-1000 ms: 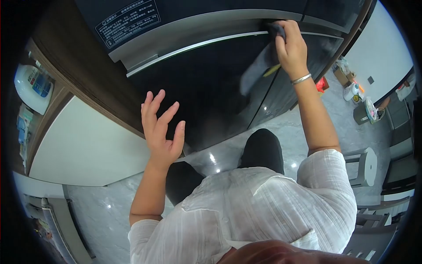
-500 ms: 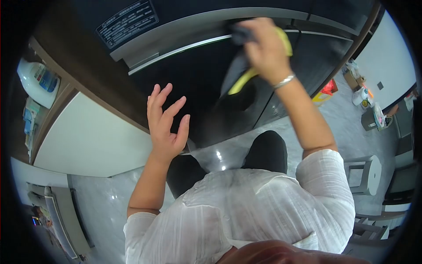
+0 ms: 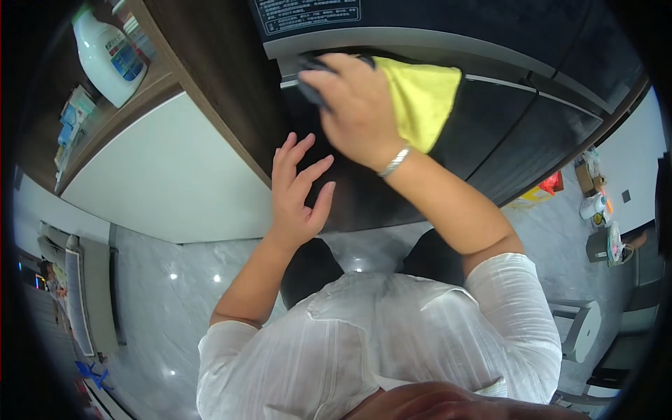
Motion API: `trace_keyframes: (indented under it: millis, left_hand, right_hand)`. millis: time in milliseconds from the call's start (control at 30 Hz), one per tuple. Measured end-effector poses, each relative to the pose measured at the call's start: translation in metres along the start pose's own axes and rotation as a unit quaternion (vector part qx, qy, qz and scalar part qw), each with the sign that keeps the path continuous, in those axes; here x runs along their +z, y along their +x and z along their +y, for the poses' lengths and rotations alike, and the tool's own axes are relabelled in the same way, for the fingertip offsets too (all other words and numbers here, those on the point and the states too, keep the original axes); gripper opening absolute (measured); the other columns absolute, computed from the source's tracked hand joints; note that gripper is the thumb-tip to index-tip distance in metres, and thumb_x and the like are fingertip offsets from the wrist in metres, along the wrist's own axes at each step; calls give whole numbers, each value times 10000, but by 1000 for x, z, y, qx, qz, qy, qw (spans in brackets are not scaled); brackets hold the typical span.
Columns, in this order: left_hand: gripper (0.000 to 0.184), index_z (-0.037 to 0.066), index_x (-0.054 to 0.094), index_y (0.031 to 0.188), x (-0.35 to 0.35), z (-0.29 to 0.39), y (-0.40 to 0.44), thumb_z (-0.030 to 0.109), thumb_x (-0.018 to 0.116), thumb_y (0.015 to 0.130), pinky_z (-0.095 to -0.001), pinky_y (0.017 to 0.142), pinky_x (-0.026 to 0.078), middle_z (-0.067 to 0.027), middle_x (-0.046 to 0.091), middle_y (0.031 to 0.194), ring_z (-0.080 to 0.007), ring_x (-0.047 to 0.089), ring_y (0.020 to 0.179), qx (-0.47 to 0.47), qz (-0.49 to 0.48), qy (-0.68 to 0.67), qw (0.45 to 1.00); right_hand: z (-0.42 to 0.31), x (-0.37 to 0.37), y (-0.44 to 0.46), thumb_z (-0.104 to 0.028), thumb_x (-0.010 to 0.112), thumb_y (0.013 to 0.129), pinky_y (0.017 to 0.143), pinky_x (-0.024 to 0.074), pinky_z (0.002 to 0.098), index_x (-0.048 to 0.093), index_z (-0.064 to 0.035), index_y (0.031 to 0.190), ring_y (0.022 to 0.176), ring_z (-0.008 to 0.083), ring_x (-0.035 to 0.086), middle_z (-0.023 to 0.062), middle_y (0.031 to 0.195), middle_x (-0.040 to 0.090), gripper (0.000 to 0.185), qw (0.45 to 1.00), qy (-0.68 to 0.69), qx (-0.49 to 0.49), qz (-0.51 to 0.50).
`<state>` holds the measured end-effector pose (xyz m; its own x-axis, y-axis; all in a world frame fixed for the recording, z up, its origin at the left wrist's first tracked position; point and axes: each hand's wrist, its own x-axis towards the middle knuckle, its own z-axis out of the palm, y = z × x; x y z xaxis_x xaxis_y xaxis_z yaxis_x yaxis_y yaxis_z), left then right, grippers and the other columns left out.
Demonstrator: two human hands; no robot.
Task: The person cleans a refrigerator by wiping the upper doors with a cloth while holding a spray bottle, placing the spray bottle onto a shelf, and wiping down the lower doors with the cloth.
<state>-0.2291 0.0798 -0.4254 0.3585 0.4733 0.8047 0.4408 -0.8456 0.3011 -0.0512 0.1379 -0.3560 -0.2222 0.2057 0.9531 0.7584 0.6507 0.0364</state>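
A yellow and dark grey cleaning cloth is bunched in my right hand, which presses it near the top edge of a glossy black door panel. The dark part of the cloth sticks out past the fingers on the left, while the yellow part hangs down to the right of the hand. My left hand is raised in front of the same panel, fingers spread, with nothing in it. Whether its fingertips touch the panel I cannot tell.
A wooden cabinet side with a white door stands on the left. Its shelf holds a white bottle and small packages. Right of me are a grey stool and a grey bin. A sofa stands at far left.
My right hand has swept the cloth leftward along the panel's top, and the yellow side now spreads out more. My left hand stays spread. The view has shifted.
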Motion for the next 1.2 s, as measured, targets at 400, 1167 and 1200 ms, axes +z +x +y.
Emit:
trace_keyframes:
  millis: [400,1167,1200]
  left_hand:
    - [295,15,648,1168,13,10,36,15,639,873,-544,1142,312,-244,523,1420,-471,419,1380,64,50,14,997]
    - [514,34,597,1333,72,49,131,181,738,861,-434,1065,325,-150,562,1314,-307,484,1220,145,-2,161,976]
    - [541,41,582,1356,74,52,132,190,745,862,-429,1074,314,-147,557,1310,-303,475,1231,143,-5,174,974]
  right_hand:
    - [74,-89,-23,-66,727,675,863,484,431,651,-193,1239,1059,317,631,124,1265,621,583,997,0,-56,-61]
    - [381,-453,-146,-23,480,810,976,461,396,649,7,1012,1056,354,580,191,1071,609,265,937,-281,171,118]
    - [387,-460,-149,-16,474,814,972,463,396,643,12,1012,1053,348,582,194,1080,603,262,944,-242,187,121]
